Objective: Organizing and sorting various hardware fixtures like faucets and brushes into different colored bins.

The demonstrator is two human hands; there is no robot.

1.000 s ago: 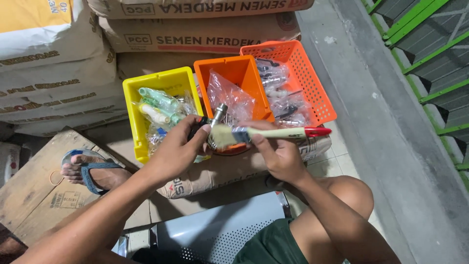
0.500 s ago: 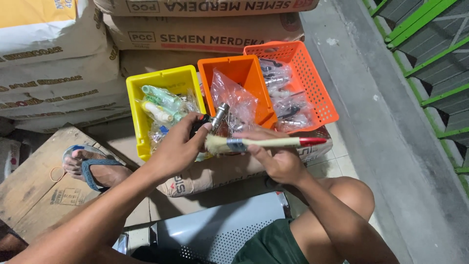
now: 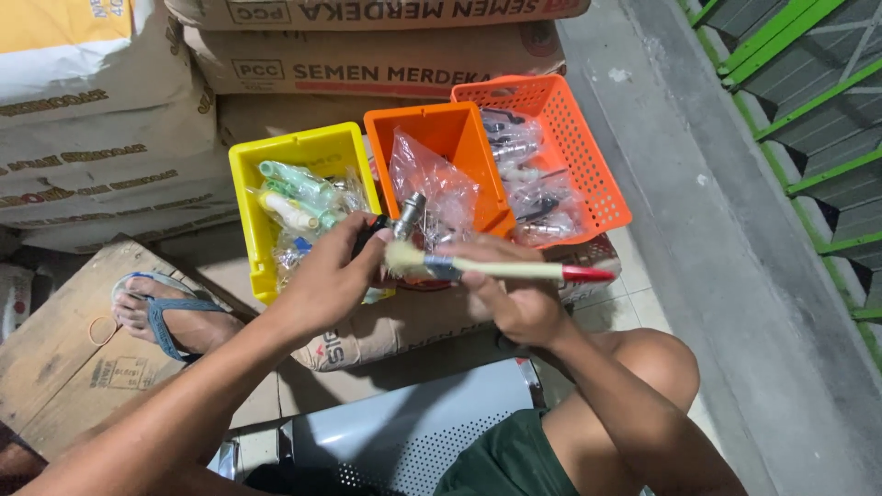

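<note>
**Operator:** Brushing is under way, correct? Confirm my grip.

**Guide:** Confirmed. Your left hand (image 3: 329,276), centre of the frame, is closed around a small metal fitting (image 3: 408,215), whose silver end stands up past your fingers. Your right hand (image 3: 516,296), just right of it, is closed on the pale handle of a paintbrush (image 3: 487,268); the bristles touch the fitting and the red handle tip points right.

**Operator:** Where does that leave the work?

**Guide:** Judged from this view, one fitting is being cleaned and most stock is untouched. Directly above your hands, the orange bin (image 3: 439,147) holds clear bags of metal parts. Left of it, the yellow bin (image 3: 299,163) holds bagged pale green and white pieces. Right of it, the orange mesh basket (image 3: 588,156) holds more bagged hardware. No separate finished pile can be made out.

**Operator:** Surroundings?

**Guide:** The bins rest on cement sacks (image 3: 367,69), stacked further across the upper left.
</note>
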